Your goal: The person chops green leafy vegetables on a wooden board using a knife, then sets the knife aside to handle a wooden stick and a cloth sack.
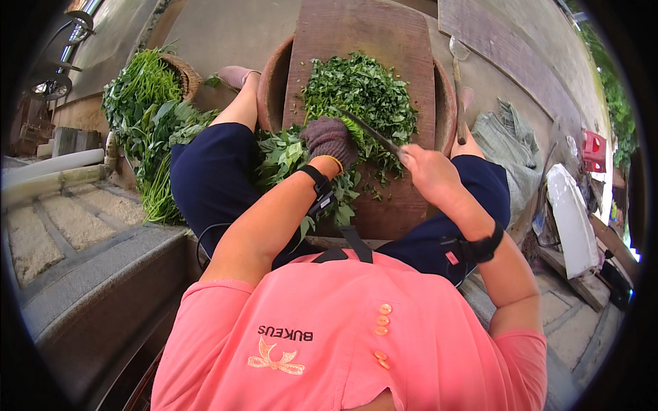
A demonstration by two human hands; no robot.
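Observation:
My left hand (329,139), in a dark knitted glove, is closed around a bunch of leafy green stems (282,154) and presses it on a reddish wooden board (360,31). The leaves of the bunch spread out beneath my left wrist. In my bare right hand (432,172) is the handle of a knife (378,136). Its dark blade slants up and left, beside the cut end of the stems at the glove. Beyond both hands lies a broad heap of chopped greens (360,87), with scraps strewn on the board.
The board rests across a round clay basin (271,85). Left of my leg, uncut leafy stems (149,108) hang over a woven basket (186,77). At right are a long-handled ladle (456,82), a woven plastic sack (506,136) and a red plastic stool (593,150).

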